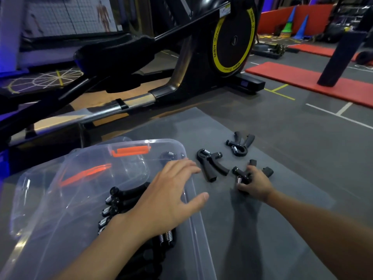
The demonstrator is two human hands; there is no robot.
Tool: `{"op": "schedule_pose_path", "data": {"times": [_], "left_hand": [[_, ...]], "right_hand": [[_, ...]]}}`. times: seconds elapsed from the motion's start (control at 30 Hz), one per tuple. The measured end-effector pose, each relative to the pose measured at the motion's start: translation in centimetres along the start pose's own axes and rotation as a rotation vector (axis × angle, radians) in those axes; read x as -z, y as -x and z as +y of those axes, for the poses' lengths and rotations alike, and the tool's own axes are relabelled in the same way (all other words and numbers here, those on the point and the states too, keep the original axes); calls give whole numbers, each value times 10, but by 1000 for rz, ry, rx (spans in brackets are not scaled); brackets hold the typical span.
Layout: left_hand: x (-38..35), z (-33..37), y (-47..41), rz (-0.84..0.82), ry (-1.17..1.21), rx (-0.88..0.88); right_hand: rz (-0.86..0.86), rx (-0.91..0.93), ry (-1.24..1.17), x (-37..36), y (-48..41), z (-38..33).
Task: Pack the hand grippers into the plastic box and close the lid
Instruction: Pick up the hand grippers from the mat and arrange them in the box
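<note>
A clear plastic box (193, 219) stands on the grey mat at lower left, with several black hand grippers (119, 201) lined up inside. Its clear lid (84, 178) with orange latches leans at the box's far left side. My left hand (171, 190) hovers over the box's right rim, fingers spread and holding nothing. My right hand (255, 183) grips the nearest hand gripper (243, 174) on the mat. Two more hand grippers lie free beyond it: one in the middle (212, 164), one farther back (240, 144).
A black and yellow exercise machine (232, 41) and its long rails run across the floor just behind the mat. Red mats (302, 77) and coloured cones lie at the far right. A dark post (343, 47) stands on a red mat.
</note>
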State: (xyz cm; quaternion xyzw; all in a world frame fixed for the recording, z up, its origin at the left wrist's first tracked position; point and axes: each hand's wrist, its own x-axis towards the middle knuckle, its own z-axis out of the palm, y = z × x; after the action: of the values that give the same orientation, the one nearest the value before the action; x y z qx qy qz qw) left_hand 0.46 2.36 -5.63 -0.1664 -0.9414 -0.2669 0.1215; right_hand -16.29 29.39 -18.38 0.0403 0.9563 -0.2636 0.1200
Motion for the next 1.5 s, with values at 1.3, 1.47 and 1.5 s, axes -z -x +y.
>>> {"op": "schedule_pose_path", "data": {"times": [1.3,1.47,1.5], "left_hand": [[78,52,32,109,643,293],[86,53,49,105,781,362],[89,52,52,103,790,368]], "right_hand": [[-176,763,-426,78,248,-129],[-219,855,-444,71,258,-140],[-230,868,-452,70,259,-143]]}}
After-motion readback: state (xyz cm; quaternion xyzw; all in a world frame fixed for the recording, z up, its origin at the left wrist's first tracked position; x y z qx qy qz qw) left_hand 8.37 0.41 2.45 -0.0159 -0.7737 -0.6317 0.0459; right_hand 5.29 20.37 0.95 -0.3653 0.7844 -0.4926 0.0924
